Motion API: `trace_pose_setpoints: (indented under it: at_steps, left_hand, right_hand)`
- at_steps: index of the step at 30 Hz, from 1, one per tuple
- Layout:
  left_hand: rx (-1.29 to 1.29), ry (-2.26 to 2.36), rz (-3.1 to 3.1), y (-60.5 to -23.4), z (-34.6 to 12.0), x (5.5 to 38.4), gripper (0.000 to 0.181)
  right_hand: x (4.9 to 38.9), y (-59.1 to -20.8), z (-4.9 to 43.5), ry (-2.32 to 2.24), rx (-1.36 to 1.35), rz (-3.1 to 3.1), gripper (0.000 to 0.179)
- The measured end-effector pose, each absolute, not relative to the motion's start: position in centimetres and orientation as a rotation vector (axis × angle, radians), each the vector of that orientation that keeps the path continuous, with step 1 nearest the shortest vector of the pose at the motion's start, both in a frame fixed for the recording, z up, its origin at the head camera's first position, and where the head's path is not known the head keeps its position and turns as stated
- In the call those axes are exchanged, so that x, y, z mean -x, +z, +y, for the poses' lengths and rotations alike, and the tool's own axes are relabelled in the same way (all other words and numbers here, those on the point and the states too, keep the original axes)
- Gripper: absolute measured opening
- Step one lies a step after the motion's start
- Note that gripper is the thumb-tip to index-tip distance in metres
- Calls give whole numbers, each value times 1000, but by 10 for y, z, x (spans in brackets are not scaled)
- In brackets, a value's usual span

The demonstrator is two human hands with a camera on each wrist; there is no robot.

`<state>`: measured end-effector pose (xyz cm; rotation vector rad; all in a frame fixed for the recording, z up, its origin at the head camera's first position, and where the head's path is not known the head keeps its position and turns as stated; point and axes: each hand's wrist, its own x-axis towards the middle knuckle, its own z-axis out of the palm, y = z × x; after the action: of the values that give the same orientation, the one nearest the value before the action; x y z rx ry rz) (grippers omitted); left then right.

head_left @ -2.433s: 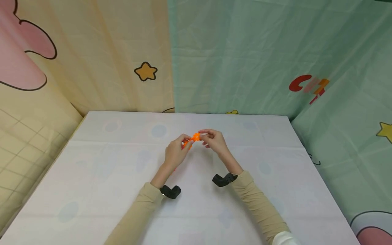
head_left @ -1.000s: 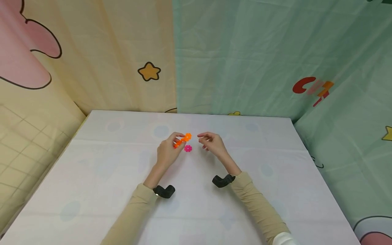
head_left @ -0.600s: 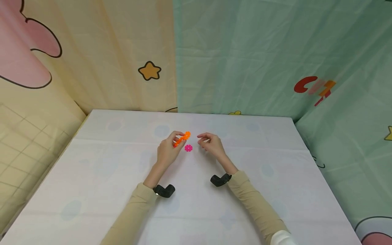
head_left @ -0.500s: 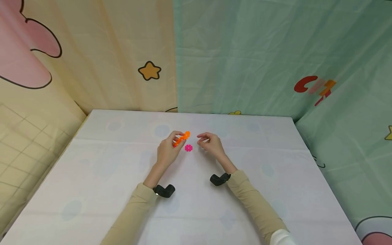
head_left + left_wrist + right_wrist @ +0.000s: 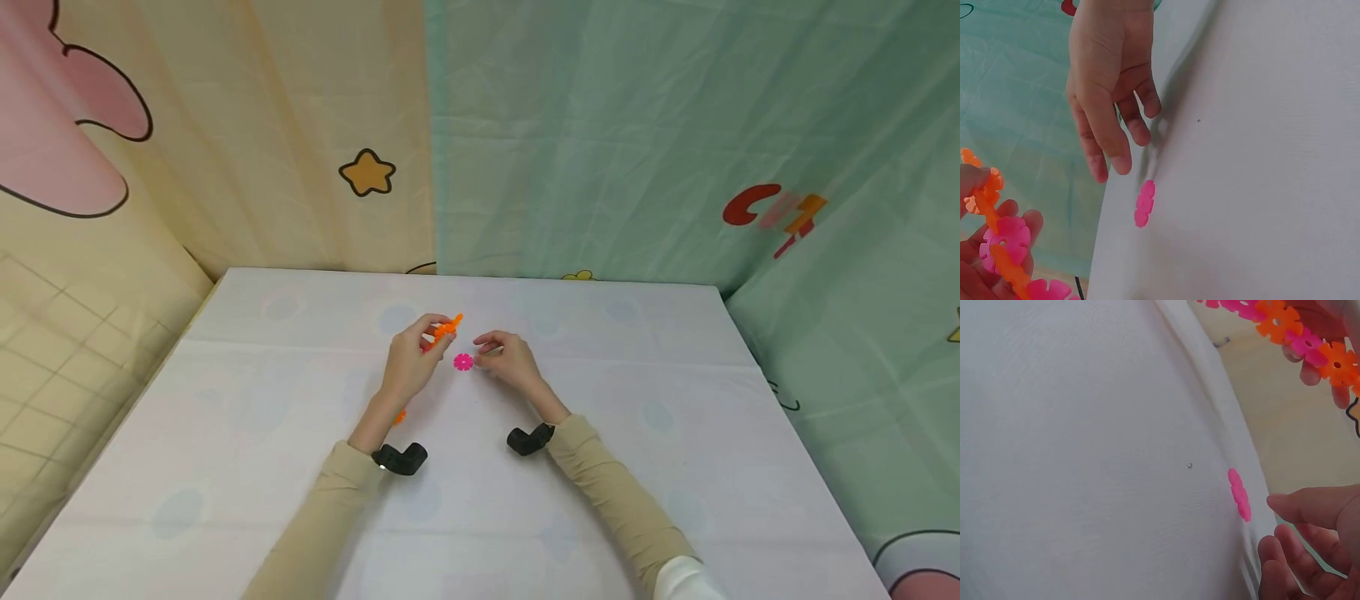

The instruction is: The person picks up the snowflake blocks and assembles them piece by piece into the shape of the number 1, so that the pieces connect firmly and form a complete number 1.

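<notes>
My left hand (image 5: 406, 362) pinches a chain of interlocking flower-shaped discs (image 5: 1308, 345), orange and pink by turns, raised above the table. An orange disc (image 5: 459, 319) forms its upper end, past the fingertips. Much of the chain is hidden behind the left hand in the head view; some orange (image 5: 400, 417) shows beside that wrist. A single pink flower disc (image 5: 463, 362) lies on the table between the hands. Close to its right side is my right hand (image 5: 512, 362), fingers loosely bent with nothing between them. Both wrist views show a gap between those fingers and the pink disc.
A white cloth with pale spots covers the table (image 5: 300, 500). Beyond its far edge hang printed curtains, one cream (image 5: 300, 100) and one green (image 5: 600, 125). Each wrist wears a black camera mount, on the left (image 5: 401, 459) and on the right (image 5: 530, 439).
Earlier both hands were at the chain; then the right hand came off it. The left hand moved left, then slightly up, tilting the chain. The right hand has lowered leftward, closer to the pink disc.
</notes>
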<state>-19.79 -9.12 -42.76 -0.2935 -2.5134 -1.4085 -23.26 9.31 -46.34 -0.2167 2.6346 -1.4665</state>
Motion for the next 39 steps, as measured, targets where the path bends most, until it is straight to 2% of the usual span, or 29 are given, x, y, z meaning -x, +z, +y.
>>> trace_pose_setpoints:
  at_steps: [19, 28, 39]
  left_hand:
    - [289, -1511, -2525, -423, -87, 197, 26]
    - [286, -1489, -2505, -423, -86, 198, 24]
    - [293, -1526, -2540, -424, -86, 197, 28]
  right_hand:
    - [231, -464, 77, -1070, 223, 2801, 36]
    - [232, -462, 74, -1004, 228, 2813, 30]
    - [229, -460, 84, -1161, 269, 2751, 21]
